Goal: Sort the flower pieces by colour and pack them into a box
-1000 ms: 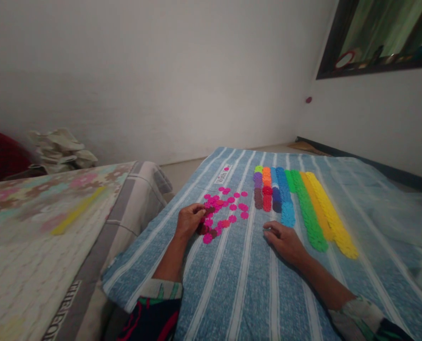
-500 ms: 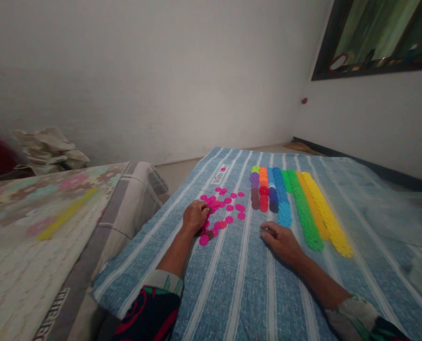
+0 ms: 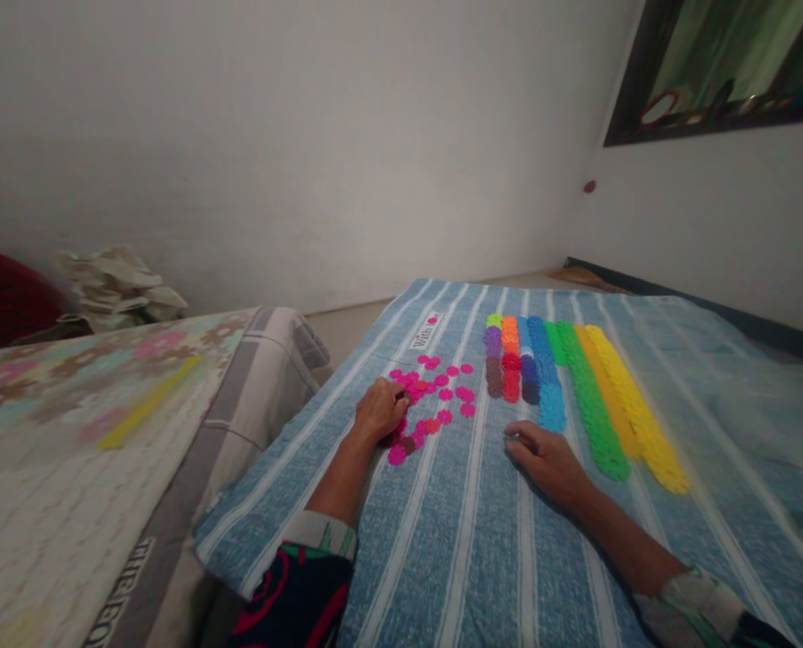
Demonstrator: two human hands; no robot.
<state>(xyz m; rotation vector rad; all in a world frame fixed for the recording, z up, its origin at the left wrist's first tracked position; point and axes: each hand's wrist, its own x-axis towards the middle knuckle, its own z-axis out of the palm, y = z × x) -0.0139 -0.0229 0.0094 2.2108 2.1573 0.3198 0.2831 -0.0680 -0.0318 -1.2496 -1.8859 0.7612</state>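
Note:
A scatter of loose pink discs (image 3: 435,396) lies on a blue striped cloth (image 3: 455,540). My left hand (image 3: 379,410) rests at the left edge of that scatter, fingers curled over a few pink discs; what they grip is hidden. To the right run neat rows of discs: purple and brown (image 3: 491,360), orange and red (image 3: 509,360), blue (image 3: 543,378), green (image 3: 590,405) and yellow (image 3: 635,409). My right hand (image 3: 546,459) lies on the cloth just below the blue row, fingers loosely curled, nothing visible in it.
A folded mattress or cushion with a floral cover (image 3: 91,432) lies at the left, beside the cloth's edge. Crumpled pale cloth (image 3: 121,283) sits against the far wall. A dark-framed window (image 3: 718,72) is at upper right. A wall runs along the right side.
My left hand has slid a little forward into the pink discs and now covers more of them. My right hand has stayed in place.

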